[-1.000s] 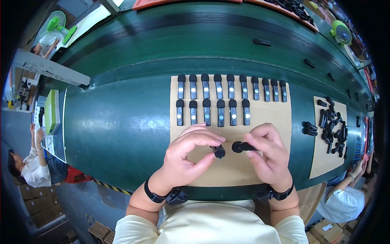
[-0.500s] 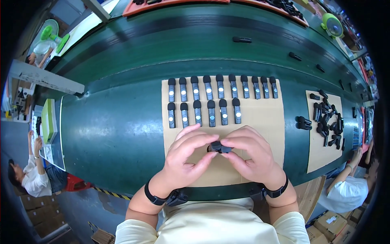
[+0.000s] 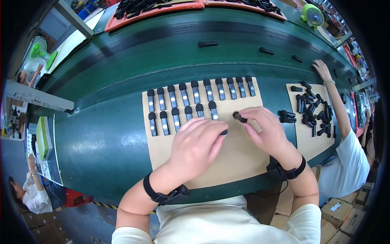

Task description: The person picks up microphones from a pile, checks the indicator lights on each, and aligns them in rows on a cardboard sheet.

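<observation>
Over the cardboard sheet, my left hand is closed, knuckles up, around a small dark piece; only its tip shows past the fingers. My right hand pinches a short black microphone piece between thumb and fingers, its rounded end pointing left. The two hands are apart. Beyond them, small clip-on microphones with black foam tops stand out in two rows, foam ends away from me. My left fingers cover the lower part of some in the nearer row.
To the right, a second cardboard sheet bears a loose pile of black microphones; a few more lie at its left edge. Others are spread along the green belt. A co-worker's arm reaches in at right. Red trays stand at the back.
My hands, together on one black piece before, have moved apart, each with a dark piece. The view has shifted, and the co-worker's arm now stretches over the belt.
</observation>
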Motion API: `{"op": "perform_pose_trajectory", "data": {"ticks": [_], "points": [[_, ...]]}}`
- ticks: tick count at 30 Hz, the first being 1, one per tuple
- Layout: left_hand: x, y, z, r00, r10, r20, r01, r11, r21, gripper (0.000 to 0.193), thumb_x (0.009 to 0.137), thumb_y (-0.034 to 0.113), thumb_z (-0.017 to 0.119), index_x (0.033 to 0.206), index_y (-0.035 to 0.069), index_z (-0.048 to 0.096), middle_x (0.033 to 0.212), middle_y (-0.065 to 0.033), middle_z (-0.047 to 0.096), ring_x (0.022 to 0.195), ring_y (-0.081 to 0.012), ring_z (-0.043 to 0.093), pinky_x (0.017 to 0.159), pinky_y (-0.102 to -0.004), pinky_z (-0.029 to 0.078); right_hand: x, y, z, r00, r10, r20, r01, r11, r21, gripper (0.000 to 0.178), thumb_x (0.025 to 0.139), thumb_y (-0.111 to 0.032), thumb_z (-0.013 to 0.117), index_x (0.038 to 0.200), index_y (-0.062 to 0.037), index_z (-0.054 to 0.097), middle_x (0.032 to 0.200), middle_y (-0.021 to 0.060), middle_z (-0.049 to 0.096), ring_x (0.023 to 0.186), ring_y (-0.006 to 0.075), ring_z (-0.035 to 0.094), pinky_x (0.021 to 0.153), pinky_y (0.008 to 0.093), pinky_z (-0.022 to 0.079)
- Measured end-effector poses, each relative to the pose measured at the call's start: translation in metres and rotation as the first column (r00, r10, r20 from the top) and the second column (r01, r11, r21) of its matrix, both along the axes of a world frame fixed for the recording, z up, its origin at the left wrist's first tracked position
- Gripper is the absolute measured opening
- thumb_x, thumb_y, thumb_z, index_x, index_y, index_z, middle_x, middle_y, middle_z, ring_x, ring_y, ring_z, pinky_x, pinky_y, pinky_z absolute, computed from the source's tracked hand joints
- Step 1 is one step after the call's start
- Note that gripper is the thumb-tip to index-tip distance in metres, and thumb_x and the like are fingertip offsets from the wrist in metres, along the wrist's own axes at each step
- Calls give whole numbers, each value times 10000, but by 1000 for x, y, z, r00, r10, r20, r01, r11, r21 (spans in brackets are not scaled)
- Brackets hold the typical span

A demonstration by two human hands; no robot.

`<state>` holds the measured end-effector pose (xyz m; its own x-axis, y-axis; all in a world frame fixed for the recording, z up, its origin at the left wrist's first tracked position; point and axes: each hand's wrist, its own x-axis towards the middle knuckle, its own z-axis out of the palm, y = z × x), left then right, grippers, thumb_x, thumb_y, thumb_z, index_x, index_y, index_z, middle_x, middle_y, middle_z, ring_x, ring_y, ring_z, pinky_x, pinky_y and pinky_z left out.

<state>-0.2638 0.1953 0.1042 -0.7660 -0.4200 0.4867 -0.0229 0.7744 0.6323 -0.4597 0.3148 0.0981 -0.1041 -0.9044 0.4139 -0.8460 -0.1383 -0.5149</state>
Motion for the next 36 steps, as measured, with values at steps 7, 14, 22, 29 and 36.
{"op": "perform_pose_trajectory", "data": {"ticks": [7,14,22,29,36], "points": [[-35,14,-22,986,22,166,67,856,-513,200,703,112,603,883,31,629,968,-142,612,993,-286,589,985,-427,433,-13,8,-16,969,50,-240,-40,998,47,220,718,18,699,899,-46,590,1054,107,634,901,300,634,747,379,521],[-37,17,-31,971,15,238,118,839,-531,178,705,114,606,857,24,627,914,-122,590,954,-272,573,1004,-415,416,-19,9,-23,953,129,-275,-100,988,115,209,714,-27,709,889,-57,599,1070,104,624,908,288,632,740,374,522],[-49,11,-33,977,38,211,78,853,-516,172,706,103,599,855,24,631,882,-113,574,927,-266,563,995,-415,424,-23,2,-24,956,142,-258,-120,988,98,204,714,-25,708,888,-58,605,1070,107,623,883,287,632,732,372,521],[-51,4,-36,983,21,181,67,882,-467,188,688,83,605,861,10,621,888,-119,571,926,-271,562,982,-419,437,-26,-1,-27,957,138,-253,-117,988,96,214,713,-31,712,899,-60,612,1076,105,625,865,280,634,722,370,522],[-49,0,-30,992,33,121,24,897,-442,191,677,65,608,858,4,616,902,-127,579,950,-280,564,978,-428,440,-25,-6,-25,962,116,-245,-98,992,85,212,723,-40,718,906,-60,614,1080,100,625,874,283,638,724,357,527]]}}
